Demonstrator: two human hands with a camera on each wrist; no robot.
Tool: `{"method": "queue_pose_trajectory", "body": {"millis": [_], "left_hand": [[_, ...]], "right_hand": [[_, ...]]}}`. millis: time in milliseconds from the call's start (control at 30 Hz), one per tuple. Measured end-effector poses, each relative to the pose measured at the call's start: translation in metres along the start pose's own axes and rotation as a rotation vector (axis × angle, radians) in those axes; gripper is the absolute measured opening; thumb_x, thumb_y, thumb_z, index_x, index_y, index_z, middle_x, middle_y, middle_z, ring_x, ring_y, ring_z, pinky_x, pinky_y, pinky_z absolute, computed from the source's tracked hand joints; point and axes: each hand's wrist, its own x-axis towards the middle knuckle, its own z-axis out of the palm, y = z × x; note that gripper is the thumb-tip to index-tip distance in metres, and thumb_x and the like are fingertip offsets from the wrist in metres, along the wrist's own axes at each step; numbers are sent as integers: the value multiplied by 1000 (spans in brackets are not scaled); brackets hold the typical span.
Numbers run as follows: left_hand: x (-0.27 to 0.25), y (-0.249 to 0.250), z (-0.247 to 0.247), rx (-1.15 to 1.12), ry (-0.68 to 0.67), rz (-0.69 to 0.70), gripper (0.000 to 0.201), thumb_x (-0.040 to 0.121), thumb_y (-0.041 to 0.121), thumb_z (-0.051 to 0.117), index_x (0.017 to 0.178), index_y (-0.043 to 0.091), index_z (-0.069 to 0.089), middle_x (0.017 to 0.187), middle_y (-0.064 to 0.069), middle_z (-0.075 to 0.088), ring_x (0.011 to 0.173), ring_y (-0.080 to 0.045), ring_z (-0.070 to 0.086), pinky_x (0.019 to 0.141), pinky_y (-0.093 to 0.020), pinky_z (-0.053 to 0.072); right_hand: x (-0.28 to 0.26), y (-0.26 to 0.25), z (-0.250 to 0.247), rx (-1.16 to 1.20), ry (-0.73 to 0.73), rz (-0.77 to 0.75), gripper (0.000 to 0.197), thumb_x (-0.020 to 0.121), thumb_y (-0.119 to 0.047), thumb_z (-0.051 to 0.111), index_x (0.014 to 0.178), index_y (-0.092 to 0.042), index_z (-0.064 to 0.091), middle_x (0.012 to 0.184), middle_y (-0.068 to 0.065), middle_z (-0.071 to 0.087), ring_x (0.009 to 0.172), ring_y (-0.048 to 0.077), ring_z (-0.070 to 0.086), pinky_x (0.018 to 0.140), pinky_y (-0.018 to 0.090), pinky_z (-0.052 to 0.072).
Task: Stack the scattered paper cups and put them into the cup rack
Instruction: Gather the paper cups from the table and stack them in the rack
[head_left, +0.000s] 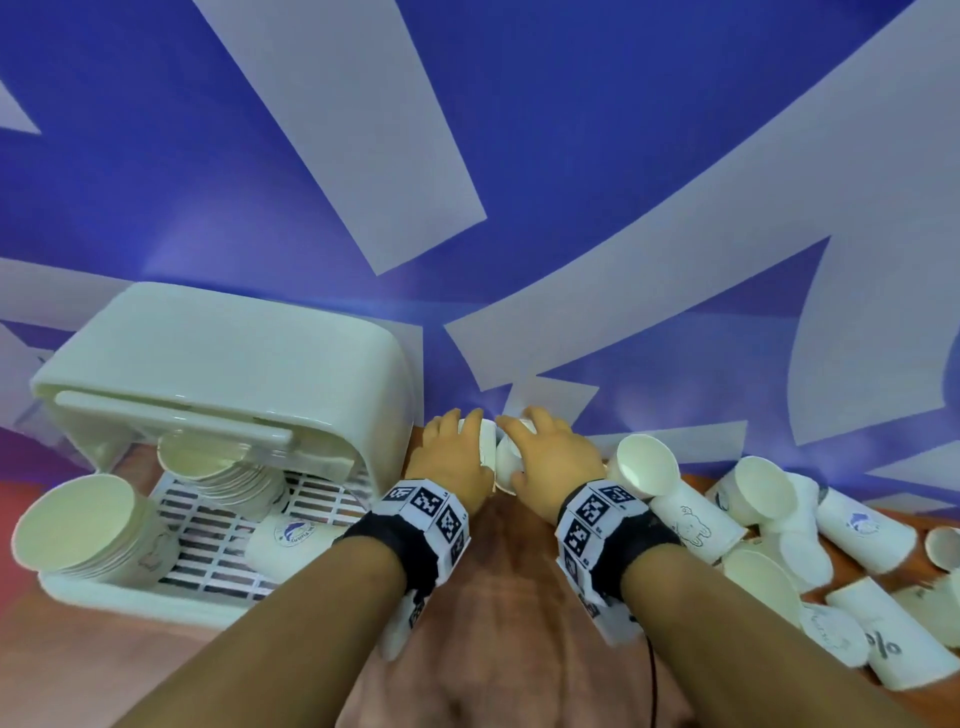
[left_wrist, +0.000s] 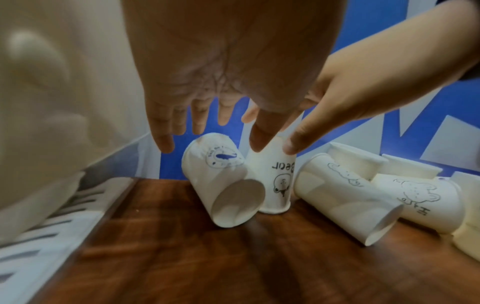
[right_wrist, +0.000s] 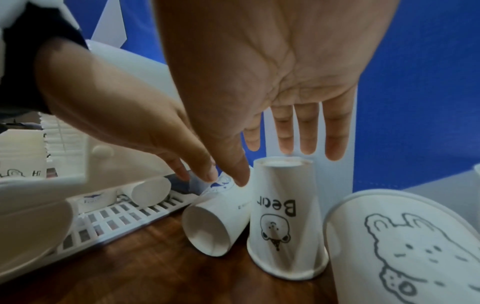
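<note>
Two white paper cups sit on the wooden table by the blue wall, just right of the cup rack (head_left: 234, 364). A whale-logo cup (left_wrist: 221, 181) lies on its side with its mouth toward me. Beside it a "Bear" cup (right_wrist: 285, 216) stands upside down. My left hand (head_left: 454, 452) hovers over the whale cup with fingers spread and straight, fingertips (right_wrist: 207, 174) touching its base end. My right hand (head_left: 545, 457) hangs flat over the Bear cup, its thumb (left_wrist: 293, 148) on that cup's upper side. Neither hand grips a cup.
The rack's slatted tray (head_left: 104, 587) holds two cup stacks (head_left: 83, 525) (head_left: 218, 457) and a loose cup (head_left: 291, 540) lying down. Several scattered cups (head_left: 779, 519) pile up at the right, the nearest a bear-drawing cup (right_wrist: 402, 257). Bare wood lies between my forearms.
</note>
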Motion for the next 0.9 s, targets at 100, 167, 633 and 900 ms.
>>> {"method": "queue_pose_trajectory", "body": {"millis": [100,167,633,900], "left_hand": [[5,-5,7,47,-13,-11,73,84,25,56,146,20,15,148,-7,23,136,-29,21,109,-39,29],[5,-6,11,87,9,-3,77,83,27,57,146,21,13,145,-7,25,135,-28,23,107,-38,32],[-49,11,-11,-29,12,141,29,92,10,44,121,14,48,120,-7,48,109,-27,51,89,-35,40],[-135,18,-54,-58,184,306,25,94,19,45,119,18,52,119,0,51,104,-20,53,83,-27,40]], "right_hand": [[7,1,6,-8,-14,1,69,87,-27,57,145,-31,21,146,4,24,128,27,35,94,39,42],[9,2,10,-23,-1,-4,68,85,-25,60,143,-30,26,143,5,25,125,27,35,92,38,43],[-37,17,3,1,45,62,61,75,-42,64,123,-24,33,120,4,48,112,27,43,87,38,41],[-123,20,-34,360,122,109,96,76,-39,67,144,-45,0,129,8,39,116,28,49,97,40,45]]}}
